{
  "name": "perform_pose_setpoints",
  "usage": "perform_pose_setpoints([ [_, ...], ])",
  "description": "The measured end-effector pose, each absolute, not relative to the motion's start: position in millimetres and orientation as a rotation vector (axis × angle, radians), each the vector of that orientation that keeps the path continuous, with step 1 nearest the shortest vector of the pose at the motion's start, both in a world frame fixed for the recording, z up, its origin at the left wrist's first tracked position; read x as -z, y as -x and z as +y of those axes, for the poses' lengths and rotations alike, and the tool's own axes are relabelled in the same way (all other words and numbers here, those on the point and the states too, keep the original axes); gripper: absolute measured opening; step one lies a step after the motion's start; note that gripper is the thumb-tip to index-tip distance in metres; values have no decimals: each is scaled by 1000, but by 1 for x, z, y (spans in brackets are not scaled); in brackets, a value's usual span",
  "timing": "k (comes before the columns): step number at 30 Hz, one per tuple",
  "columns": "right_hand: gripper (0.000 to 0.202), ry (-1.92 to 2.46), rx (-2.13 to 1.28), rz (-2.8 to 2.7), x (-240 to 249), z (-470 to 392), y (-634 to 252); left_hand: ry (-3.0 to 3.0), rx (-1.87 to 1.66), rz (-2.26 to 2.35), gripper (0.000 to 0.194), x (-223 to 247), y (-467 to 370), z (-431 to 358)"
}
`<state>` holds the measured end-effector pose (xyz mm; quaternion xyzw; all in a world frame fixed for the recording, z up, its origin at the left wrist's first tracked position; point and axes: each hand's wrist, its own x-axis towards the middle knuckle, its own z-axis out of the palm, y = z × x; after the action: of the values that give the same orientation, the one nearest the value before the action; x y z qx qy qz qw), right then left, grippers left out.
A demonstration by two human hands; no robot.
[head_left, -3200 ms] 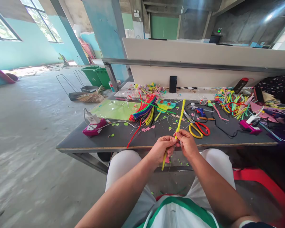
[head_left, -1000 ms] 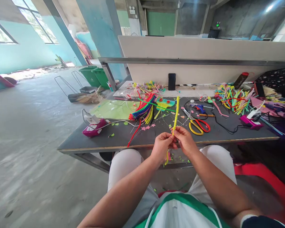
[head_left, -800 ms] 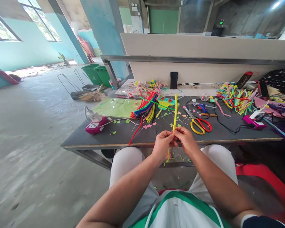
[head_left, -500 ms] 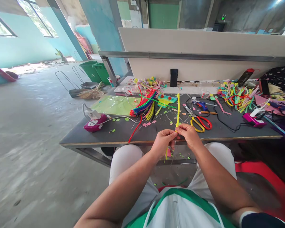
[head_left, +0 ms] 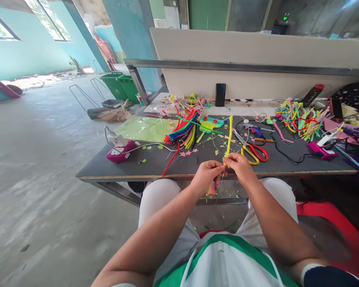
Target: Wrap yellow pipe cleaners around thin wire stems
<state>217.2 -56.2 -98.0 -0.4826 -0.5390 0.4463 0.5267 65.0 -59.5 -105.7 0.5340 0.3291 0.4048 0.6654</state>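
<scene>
A yellow pipe cleaner (head_left: 229, 135) stands up from between my two hands, just above the table's front edge, its top tilted slightly right. My right hand (head_left: 238, 166) pinches its lower part between thumb and fingers. Close beside it, my left hand (head_left: 208, 174) is closed with thumb against fingers at the lower end. A thin wire runs down below the fingers, and a short yellow tail (head_left: 208, 189) hangs under my left hand. Exactly how the strands meet is hidden by my fingertips.
On the dark table (head_left: 131, 165) lie a bundle of coloured pipe cleaners (head_left: 185, 129), scissors (head_left: 253, 154), a blue glue gun (head_left: 257, 131) and foam scraps. A phone (head_left: 220, 95) leans at the back. Pink power blocks (head_left: 121, 151) with cords sit left and right. Another pipe-cleaner pile (head_left: 302, 119) lies right.
The yellow pipe cleaner has tilted a little, its top leaning further right. Both hands stay pinched together at its lower end, and the whole view has shifted slightly.
</scene>
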Motion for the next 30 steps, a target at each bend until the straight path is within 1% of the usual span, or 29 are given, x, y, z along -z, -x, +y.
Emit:
perform_pose_setpoints([
  [6,24,1142,-1072,-1364,97,-57,-222,-1337,-809,736,28,97,-58,-57],
  [13,22,1089,-1133,-1371,97,-58,-224,-1378,-856,795,28,99,-61,-58],
  [19,23,967,-1252,-1265,95,-61,-219,-1168,-858,630,30,103,-64,-60],
  [23,27,846,-1381,-1171,93,-64,-215,-989,-781,545,30,101,-67,-65],
  [30,35,711,-1362,-1164,94,-68,-214,-835,-601,392,29,95,-67,-72],
])
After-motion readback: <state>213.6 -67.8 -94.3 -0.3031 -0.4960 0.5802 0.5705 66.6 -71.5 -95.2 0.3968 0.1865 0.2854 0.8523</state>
